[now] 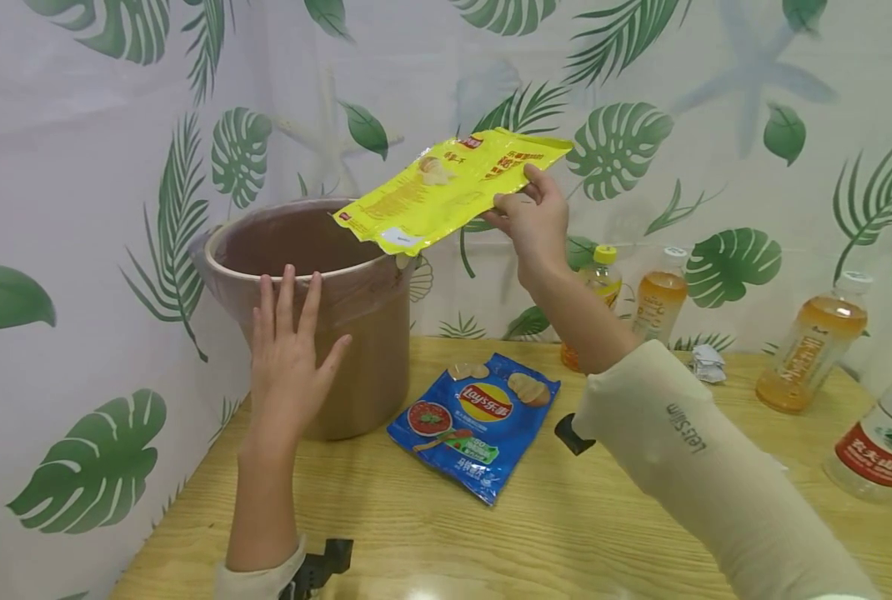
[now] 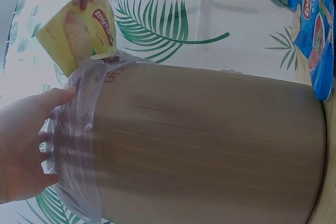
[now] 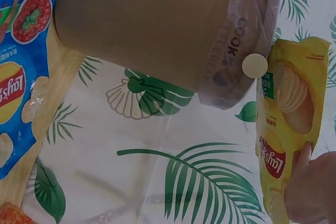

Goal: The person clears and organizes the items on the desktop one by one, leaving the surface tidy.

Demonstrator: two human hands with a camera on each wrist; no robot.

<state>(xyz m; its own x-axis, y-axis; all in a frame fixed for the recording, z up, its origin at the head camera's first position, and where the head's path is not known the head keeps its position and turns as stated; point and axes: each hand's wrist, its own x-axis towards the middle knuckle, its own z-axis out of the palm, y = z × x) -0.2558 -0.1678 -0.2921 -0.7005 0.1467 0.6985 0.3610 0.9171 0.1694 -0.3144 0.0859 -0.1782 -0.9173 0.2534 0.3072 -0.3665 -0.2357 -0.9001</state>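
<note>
The yellow chip bag (image 1: 453, 187) extends leftward from the right hand (image 1: 538, 218), whose fingers pinch its right edge. Its long axis slants from far right to near left, the lower left end overlapping the right rim of the brown bin (image 1: 363, 358) in the head view; whether they touch is unclear. The right hand is the nearer one; the left hand (image 1: 288, 367) is at the bin's near rim, fingers straight and spread, grasping nothing. The blue chip bag (image 1: 479, 433) lies on the table (image 1: 386, 533), right of the bin. The bin's floor is hidden, and the rightmost bottle (image 1: 881, 450) is cut off.
</note>
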